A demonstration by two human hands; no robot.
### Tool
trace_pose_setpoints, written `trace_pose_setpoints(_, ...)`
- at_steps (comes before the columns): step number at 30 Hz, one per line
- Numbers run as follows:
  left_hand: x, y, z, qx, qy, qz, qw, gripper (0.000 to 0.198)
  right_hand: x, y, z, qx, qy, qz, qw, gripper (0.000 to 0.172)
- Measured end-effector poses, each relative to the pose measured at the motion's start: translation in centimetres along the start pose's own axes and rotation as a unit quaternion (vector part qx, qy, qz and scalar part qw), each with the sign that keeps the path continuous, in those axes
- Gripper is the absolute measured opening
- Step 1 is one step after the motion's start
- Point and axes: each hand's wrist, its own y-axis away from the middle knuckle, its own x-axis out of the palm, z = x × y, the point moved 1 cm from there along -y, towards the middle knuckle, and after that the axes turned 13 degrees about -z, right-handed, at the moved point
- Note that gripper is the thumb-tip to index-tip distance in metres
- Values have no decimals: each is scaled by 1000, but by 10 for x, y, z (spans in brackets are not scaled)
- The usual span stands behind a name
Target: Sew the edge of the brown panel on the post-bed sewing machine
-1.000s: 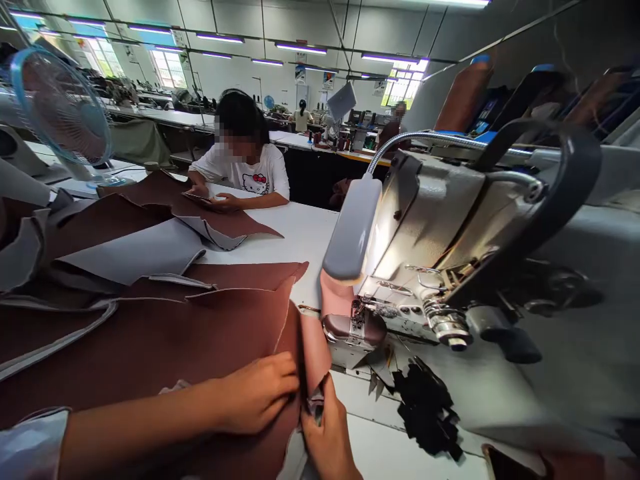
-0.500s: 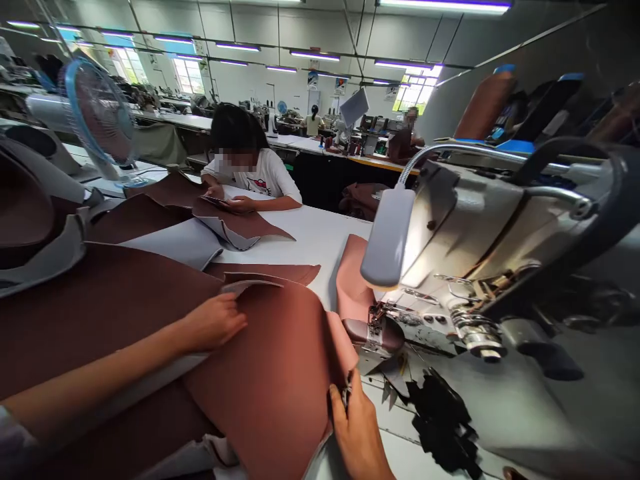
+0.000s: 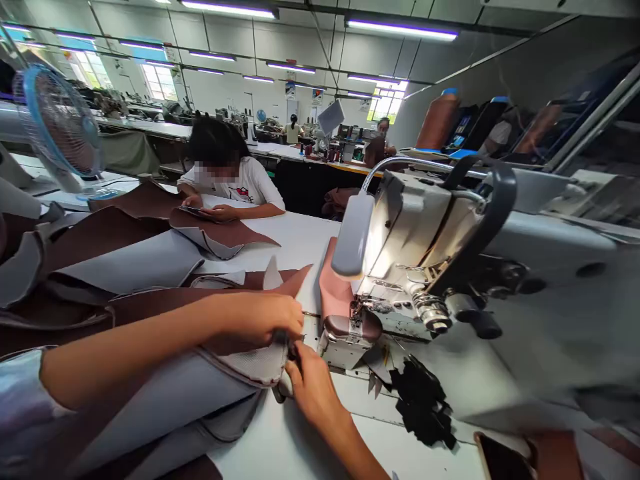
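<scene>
A brown leather-like piece with a pale backing point(image 3: 250, 363) is folded over in front of me, its pale underside showing at the near corner. My left hand point(image 3: 273, 317) grips this piece by its edge, fingers curled down over it. Right beside it, my right hand point(image 3: 313, 380) is closed at the same corner. Between its thumb and fingers is a small dark and greyish object, mostly hidden, whose kind I cannot make out. To the right of both hands stands a sewing machine point(image 3: 420, 233), with a pink-brown strip point(image 3: 335, 287) at its needle area.
More brown pieces with grey backing point(image 3: 135, 260) pile up on the left. A person point(image 3: 235, 180) leans on the table opposite, holding a phone. A fan point(image 3: 60, 127) stands at left. Black scraps point(image 3: 423, 400) lie below the machine; thread cones point(image 3: 437, 120) stand behind it.
My left hand has moved right, and the brown piece has been turned over so its pale backing shows. My right hand has shifted left and met the left. The view has turned rightward.
</scene>
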Motion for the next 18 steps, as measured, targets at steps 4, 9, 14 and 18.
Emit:
trace_pose_setpoints(4,9,11,47,12,-84,-14,996,31,-24,16,-6,52,-47,-10,997,30)
trace_pose_setpoints(9,29,5,38,-13,-183,-65,981,12,-29,24,19,77,-129,-54,987,56)
trace_pose_setpoints(14,34,-12,-28,-36,-292,-96,951,15,-28,10,54,-23,-87,-95,991,46)
trace_pose_setpoints(18,26,-20,-53,-22,-379,-134,915,21,-36,-2,59,-40,-93,-150,984,18)
